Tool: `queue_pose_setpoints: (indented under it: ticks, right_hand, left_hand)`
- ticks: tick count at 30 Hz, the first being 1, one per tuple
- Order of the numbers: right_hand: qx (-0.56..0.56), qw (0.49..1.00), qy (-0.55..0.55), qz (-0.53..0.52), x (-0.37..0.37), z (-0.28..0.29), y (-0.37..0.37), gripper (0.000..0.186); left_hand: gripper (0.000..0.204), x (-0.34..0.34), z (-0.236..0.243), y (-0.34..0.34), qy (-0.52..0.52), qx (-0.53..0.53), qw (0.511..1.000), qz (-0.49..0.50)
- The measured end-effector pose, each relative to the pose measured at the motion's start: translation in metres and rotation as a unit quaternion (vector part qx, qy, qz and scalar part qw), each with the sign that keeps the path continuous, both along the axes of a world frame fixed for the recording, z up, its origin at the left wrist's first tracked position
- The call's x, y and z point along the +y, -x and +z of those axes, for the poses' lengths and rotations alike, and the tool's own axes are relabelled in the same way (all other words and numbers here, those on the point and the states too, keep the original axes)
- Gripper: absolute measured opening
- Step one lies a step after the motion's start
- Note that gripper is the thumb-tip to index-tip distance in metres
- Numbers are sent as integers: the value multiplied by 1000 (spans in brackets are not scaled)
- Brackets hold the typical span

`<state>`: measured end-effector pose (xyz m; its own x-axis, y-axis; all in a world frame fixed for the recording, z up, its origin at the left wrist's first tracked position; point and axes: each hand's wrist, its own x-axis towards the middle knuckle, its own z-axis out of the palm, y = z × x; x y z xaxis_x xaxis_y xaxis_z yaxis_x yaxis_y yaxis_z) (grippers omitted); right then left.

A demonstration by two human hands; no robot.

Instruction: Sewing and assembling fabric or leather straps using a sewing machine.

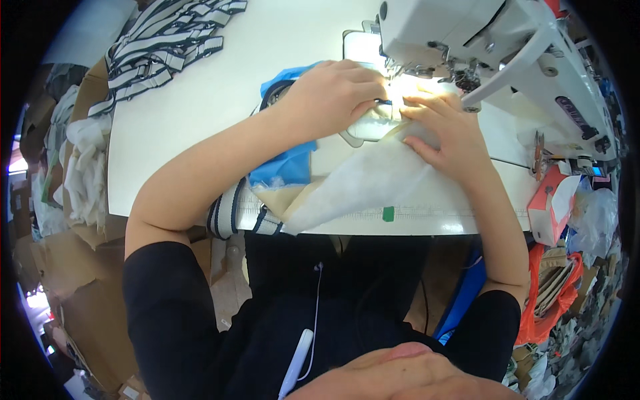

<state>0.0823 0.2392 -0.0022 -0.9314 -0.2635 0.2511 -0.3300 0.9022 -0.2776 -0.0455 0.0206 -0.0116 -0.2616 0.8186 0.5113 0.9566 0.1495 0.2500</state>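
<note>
Under the lit head of a white sewing machine (440, 40), both my hands work at one fabric piece. My left hand (337, 97) is left of the needle area, fingers curled and closed, with a small dark strip at its thumb tip. Below its wrist lies blue fabric (287, 165) with a dark-edged part. My right hand (450, 127) is closed on the white fabric (370, 177), its fingertips close to the needle area and its thumb on the cloth. The white fabric drapes toward the table's front edge. Glare hides the exact stitching spot.
Striped black-and-white straps (167, 50) are heaped at the far left of the white table (200, 110). Another striped strap (230, 210) hangs over the front edge. A red-and-white box (552, 203) stands at the right, above a red bag (557, 293). Cardboard (90, 300) is at the left.
</note>
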Motion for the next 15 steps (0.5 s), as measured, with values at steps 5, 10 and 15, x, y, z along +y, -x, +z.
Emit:
queue_pose_setpoints:
  ticks: [5, 10, 15]
  right_hand:
    - [16, 1000, -9, 9, 3, -2, 12, 27]
    - [43, 998, -43, 24, 14, -2, 16, 29]
    - [43, 998, -53, 9, 19, -4, 20, 30]
  left_hand:
    - [11, 3, -5, 15, -6, 46, 999, -4]
    - [12, 11, -5, 18, -1, 46, 999, -17]
    - [13, 17, -8, 25, -23, 59, 998, 5]
